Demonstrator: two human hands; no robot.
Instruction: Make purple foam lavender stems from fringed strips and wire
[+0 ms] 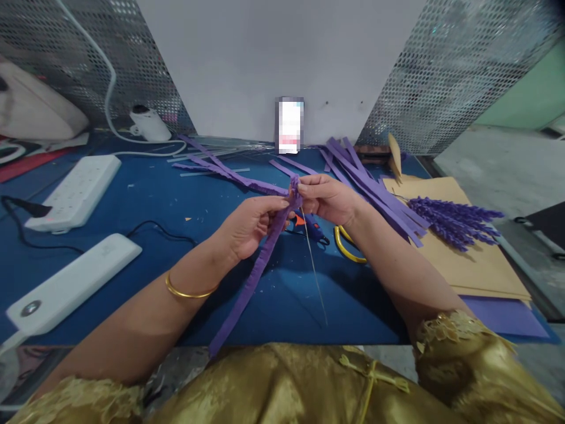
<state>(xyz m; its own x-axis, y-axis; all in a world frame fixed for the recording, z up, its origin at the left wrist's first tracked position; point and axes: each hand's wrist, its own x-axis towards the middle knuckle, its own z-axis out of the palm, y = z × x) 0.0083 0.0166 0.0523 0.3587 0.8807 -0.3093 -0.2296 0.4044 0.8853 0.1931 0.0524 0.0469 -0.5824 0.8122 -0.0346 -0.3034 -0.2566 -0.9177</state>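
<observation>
Between my two hands, over the middle of the blue table, is a purple crepe paper strip gathered round the top of a thin wire. My left hand pinches the strip just below the gathered part, and its long tail hangs toward the table's front edge. My right hand grips the bunched purple top with thumb and fingers. The wire slants down below the hands. Behind them, partly hidden, lies a blue glue gun with an orange part. Yellow-handled scissors lie under my right wrist.
Loose purple strips lie at the back right, beside a finished purple flower bunch on brown envelopes. A phone leans against the white board. Two white power strips and a cable occupy the left.
</observation>
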